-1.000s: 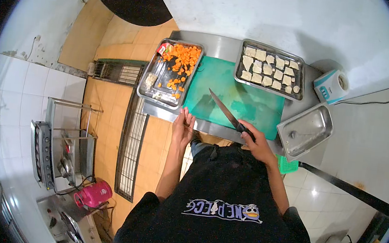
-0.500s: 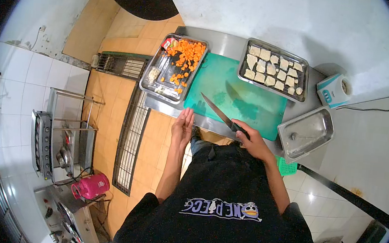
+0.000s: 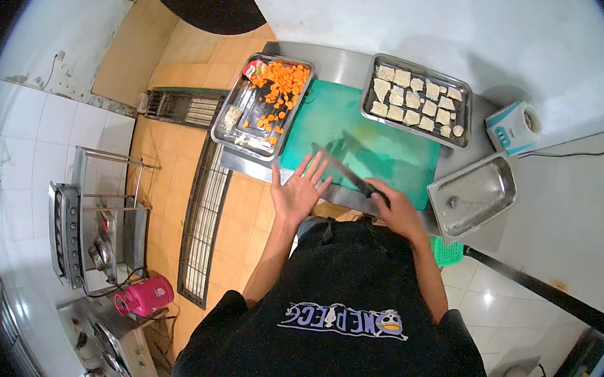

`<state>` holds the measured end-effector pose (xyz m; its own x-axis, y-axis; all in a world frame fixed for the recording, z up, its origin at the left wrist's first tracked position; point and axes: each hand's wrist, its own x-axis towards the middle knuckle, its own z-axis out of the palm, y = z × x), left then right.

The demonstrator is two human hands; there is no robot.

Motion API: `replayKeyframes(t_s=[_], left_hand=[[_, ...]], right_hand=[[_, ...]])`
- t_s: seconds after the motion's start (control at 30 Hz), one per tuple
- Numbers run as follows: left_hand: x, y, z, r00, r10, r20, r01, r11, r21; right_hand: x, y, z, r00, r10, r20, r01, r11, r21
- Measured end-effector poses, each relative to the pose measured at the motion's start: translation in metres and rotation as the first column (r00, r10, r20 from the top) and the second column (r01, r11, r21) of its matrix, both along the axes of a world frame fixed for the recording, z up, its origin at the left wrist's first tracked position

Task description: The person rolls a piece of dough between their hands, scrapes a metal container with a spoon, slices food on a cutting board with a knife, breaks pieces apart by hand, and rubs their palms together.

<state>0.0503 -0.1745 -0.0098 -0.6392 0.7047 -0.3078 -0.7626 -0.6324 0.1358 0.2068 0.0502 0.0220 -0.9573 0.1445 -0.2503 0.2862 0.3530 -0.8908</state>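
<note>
My right hand [image 3: 399,214] is wrapped round the black handle of a knife [image 3: 348,172], whose blurred blade points up and left over the near edge of the green cutting board [image 3: 392,154]. Palm up with its fingers spread, my left hand [image 3: 298,194] holds nothing and is just left of the blade tip, at the board's near left edge. A metal tray [image 3: 247,151] with orange carrot pieces [image 3: 283,81] and a red packet [image 3: 252,69] lies left of the board. Pale flat squares [image 3: 413,99] fill another tray [image 3: 471,96], which overlaps the board's far right corner.
An empty metal pan [image 3: 477,194] sits at the right of the steel table [image 3: 340,60], near a white and blue appliance [image 3: 514,129]. A green basket [image 3: 446,252] is below the table edge. A pink gas cylinder [image 3: 145,295] and stove [image 3: 65,235] stand at the left.
My left hand has opened, its fingers spreading and moving right towards the blade. My right hand still holds the knife, now blurred. The view has shifted slightly.
</note>
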Motion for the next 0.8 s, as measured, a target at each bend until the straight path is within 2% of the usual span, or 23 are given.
replayKeyframes(t_s=[0.03,0.17,0.23,0.27,0.33,0.37,0.4,0.43,0.47,0.5,0.57,0.6,0.67,0.7,0.73,0.77,0.8], left_hand=[[0.001,0.0,0.001,1.0,-0.004,-0.004,0.004,1.0,0.003],[0.002,0.002,0.0,1.0,-0.013,0.022,0.013,1.0,0.013],[0.001,0.001,-0.003,0.999,-0.041,-0.009,0.042,0.999,0.032],[0.0,0.001,-0.004,0.997,-0.068,-0.042,0.07,0.996,0.051],[0.001,0.006,0.003,0.997,-0.075,-0.012,0.076,0.994,0.076],[0.002,0.008,0.006,0.997,-0.079,0.02,0.077,0.992,0.101],[0.002,0.009,0.001,0.997,-0.081,0.021,0.078,0.992,0.101],[0.001,0.008,-0.009,0.988,-0.088,-0.124,0.081,0.995,-0.061],[0.001,0.008,-0.019,0.958,-0.119,-0.262,0.061,0.974,-0.22],[0.001,0.009,-0.024,0.959,-0.122,-0.257,0.065,0.973,-0.219],[0.003,0.008,-0.034,0.986,-0.025,-0.167,-0.04,0.926,-0.376],[0.001,0.004,-0.046,0.986,-0.034,-0.162,-0.029,0.927,-0.375],[-0.003,-0.004,-0.069,0.999,0.014,-0.029,-0.027,0.852,-0.523],[0.0,-0.002,-0.054,1.0,-0.008,-0.02,-0.004,0.822,-0.57],[-0.002,-0.004,-0.061,1.0,-0.019,-0.016,0.007,0.822,-0.569],[-0.004,-0.007,-0.07,0.999,0.038,0.01,-0.026,0.829,-0.559],[-0.004,-0.007,-0.077,0.995,0.094,0.036,-0.059,0.833,-0.55]], right_hand=[[0.001,0.001,0.0,0.995,-0.086,-0.054,0.091,0.99,0.105],[0.008,0.009,0.009,0.994,-0.108,-0.018,0.109,0.994,0.027],[0.011,0.007,0.008,0.987,0.047,-0.155,-0.042,0.999,0.034],[0.011,0.007,0.007,0.987,0.043,-0.155,-0.038,0.999,0.034],[0.009,0.008,0.008,0.994,0.107,-0.019,-0.107,0.993,0.04],[0.01,0.007,0.002,0.994,0.104,-0.018,-0.103,0.994,0.039],[0.01,0.007,-0.008,0.995,-0.04,-0.092,0.054,0.987,0.153],[0.008,0.007,-0.009,0.968,-0.173,-0.179,0.216,0.943,0.252],[0.01,0.012,-0.009,0.968,-0.176,-0.177,0.217,0.943,0.252],[0.011,0.017,0.004,0.967,-0.163,-0.194,0.205,0.952,0.227],[0.015,0.02,0.011,0.955,-0.157,-0.253,0.209,0.958,0.195],[0.015,0.016,0.007,0.954,-0.165,-0.248,0.217,0.956,0.198],[0.013,0.005,-0.01,0.899,-0.298,-0.32,0.328,0.944,0.041],[0.012,0.004,-0.014,0.906,-0.349,-0.241,0.36,0.933,0.005],[0.012,0.003,-0.018,0.904,-0.396,-0.16,0.397,0.918,-0.028],[0.01,0.009,-0.022,0.954,-0.296,0.041,0.292,0.953,0.081],[0.011,0.012,-0.029,0.947,-0.201,0.251,0.163,0.973,0.161]])
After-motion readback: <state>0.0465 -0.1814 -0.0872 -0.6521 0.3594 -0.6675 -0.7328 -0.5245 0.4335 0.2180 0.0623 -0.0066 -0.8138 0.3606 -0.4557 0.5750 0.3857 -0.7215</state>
